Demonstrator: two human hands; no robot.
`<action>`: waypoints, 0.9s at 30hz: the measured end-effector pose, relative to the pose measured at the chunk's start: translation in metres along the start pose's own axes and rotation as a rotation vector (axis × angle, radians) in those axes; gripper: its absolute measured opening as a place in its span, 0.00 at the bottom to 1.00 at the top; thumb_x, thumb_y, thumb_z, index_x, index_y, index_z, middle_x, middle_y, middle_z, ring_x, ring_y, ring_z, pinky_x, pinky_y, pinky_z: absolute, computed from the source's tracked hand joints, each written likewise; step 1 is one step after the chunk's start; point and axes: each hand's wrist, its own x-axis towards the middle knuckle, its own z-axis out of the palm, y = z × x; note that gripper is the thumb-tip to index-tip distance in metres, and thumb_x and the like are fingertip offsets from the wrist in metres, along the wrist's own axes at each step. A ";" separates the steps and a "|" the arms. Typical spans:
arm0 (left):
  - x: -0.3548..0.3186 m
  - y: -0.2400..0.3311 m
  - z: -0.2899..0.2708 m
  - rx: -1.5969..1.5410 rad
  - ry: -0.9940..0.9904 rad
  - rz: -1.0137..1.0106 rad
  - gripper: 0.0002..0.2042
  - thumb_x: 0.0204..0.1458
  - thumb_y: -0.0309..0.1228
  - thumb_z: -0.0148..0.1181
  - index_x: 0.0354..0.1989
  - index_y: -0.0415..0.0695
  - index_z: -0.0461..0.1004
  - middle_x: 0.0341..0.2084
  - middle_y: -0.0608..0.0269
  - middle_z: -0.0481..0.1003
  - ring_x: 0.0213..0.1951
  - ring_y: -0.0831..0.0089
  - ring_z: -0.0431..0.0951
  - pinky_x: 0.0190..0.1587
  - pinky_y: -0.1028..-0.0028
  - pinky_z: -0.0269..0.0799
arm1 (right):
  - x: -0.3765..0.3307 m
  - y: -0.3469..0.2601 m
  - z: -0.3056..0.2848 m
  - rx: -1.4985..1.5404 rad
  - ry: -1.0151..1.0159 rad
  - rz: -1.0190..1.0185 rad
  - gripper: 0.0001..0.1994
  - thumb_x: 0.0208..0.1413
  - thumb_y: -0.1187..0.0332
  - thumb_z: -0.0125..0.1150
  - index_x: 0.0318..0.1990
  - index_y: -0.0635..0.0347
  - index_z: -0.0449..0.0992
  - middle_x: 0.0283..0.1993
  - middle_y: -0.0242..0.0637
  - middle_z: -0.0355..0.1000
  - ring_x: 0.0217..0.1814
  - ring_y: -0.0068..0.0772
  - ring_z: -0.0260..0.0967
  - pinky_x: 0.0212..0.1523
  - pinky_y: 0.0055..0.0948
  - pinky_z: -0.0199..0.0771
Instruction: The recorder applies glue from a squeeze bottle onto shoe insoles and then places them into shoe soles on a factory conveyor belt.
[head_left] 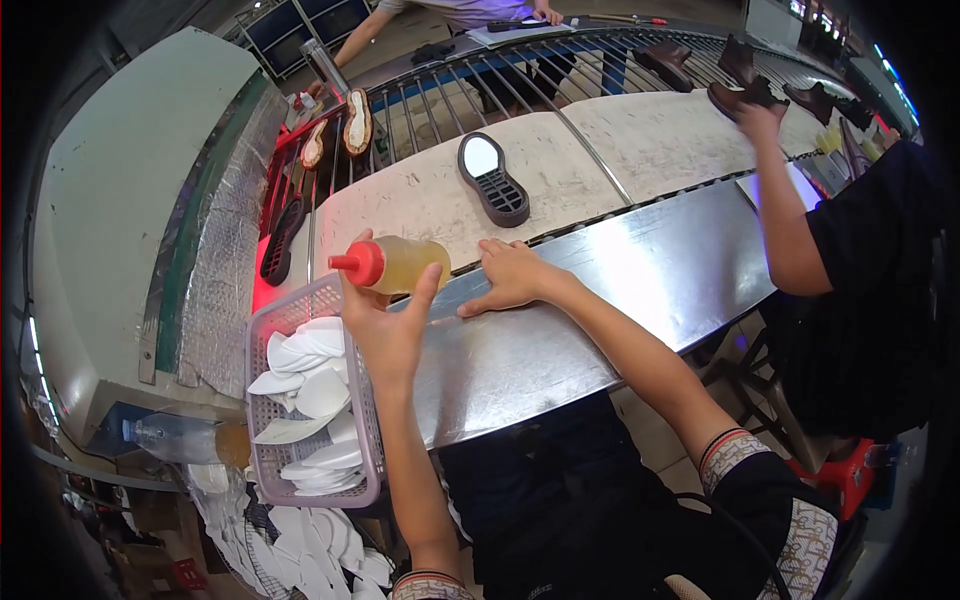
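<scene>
Raised, the left hand (388,325) wraps a squeeze bottle (412,264) near the lilac basket's (372,430) far corner; its long axis runs left to right, red nozzle pointing left. It is translucent, with amber-yellow contents. The right hand (518,277), empty and loosely spread, is at the steel tabletop's (500,370) far edge, near a black shoe sole (493,188).
</scene>
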 end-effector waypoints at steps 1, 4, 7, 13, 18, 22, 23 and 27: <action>-0.001 -0.003 -0.001 0.002 0.002 -0.001 0.32 0.43 0.25 0.70 0.57 0.35 0.60 0.45 0.52 0.73 0.45 0.69 0.77 0.50 0.71 0.72 | 0.000 0.000 0.001 0.001 -0.001 -0.003 0.55 0.37 0.24 0.50 0.50 0.81 0.69 0.65 0.63 0.53 0.70 0.54 0.48 0.65 0.48 0.49; -0.017 -0.029 -0.004 0.213 -0.253 -0.174 0.32 0.43 0.24 0.69 0.57 0.39 0.60 0.44 0.54 0.73 0.46 0.67 0.76 0.50 0.71 0.72 | 0.004 0.005 0.012 0.001 0.043 -0.027 0.54 0.37 0.25 0.52 0.50 0.81 0.69 0.64 0.63 0.55 0.68 0.53 0.51 0.64 0.48 0.51; -0.035 -0.049 0.004 -0.009 -0.172 -0.254 0.32 0.43 0.25 0.69 0.57 0.40 0.61 0.42 0.55 0.73 0.45 0.68 0.76 0.50 0.71 0.72 | 0.008 0.012 0.024 0.011 0.144 -0.028 0.53 0.36 0.27 0.53 0.50 0.81 0.69 0.64 0.63 0.55 0.67 0.53 0.52 0.63 0.48 0.53; -0.020 -0.038 0.002 0.157 -0.146 -0.095 0.35 0.43 0.24 0.69 0.60 0.41 0.57 0.42 0.55 0.72 0.43 0.69 0.76 0.48 0.71 0.73 | 0.003 0.005 0.021 -0.004 0.157 -0.021 0.55 0.34 0.25 0.54 0.49 0.82 0.69 0.60 0.65 0.59 0.65 0.55 0.55 0.61 0.46 0.56; -0.017 -0.019 0.007 0.033 -0.083 -0.112 0.37 0.44 0.25 0.69 0.62 0.41 0.55 0.43 0.53 0.71 0.43 0.68 0.76 0.46 0.71 0.74 | 0.005 0.010 0.022 -0.004 0.141 -0.030 0.56 0.34 0.24 0.53 0.48 0.82 0.70 0.58 0.65 0.60 0.63 0.56 0.56 0.61 0.46 0.56; -0.043 -0.051 0.007 0.121 -0.219 -0.223 0.33 0.43 0.28 0.70 0.58 0.37 0.60 0.42 0.54 0.74 0.41 0.70 0.77 0.44 0.71 0.74 | 0.013 0.018 0.029 0.018 0.185 -0.045 0.56 0.32 0.23 0.53 0.48 0.82 0.70 0.57 0.63 0.61 0.63 0.54 0.56 0.61 0.46 0.56; -0.046 -0.057 0.006 0.156 -0.250 -0.259 0.31 0.42 0.29 0.71 0.56 0.36 0.63 0.40 0.55 0.75 0.40 0.71 0.77 0.43 0.72 0.74 | 0.015 0.019 0.028 0.017 0.190 -0.045 0.56 0.32 0.23 0.53 0.48 0.82 0.70 0.57 0.63 0.61 0.63 0.54 0.56 0.61 0.46 0.56; -0.042 -0.052 0.003 0.289 -0.080 -0.122 0.26 0.41 0.30 0.72 0.48 0.34 0.69 0.36 0.54 0.78 0.38 0.69 0.79 0.42 0.72 0.73 | 0.003 0.007 0.017 -0.006 0.106 0.001 0.54 0.36 0.25 0.53 0.49 0.81 0.70 0.62 0.63 0.56 0.67 0.53 0.53 0.63 0.48 0.53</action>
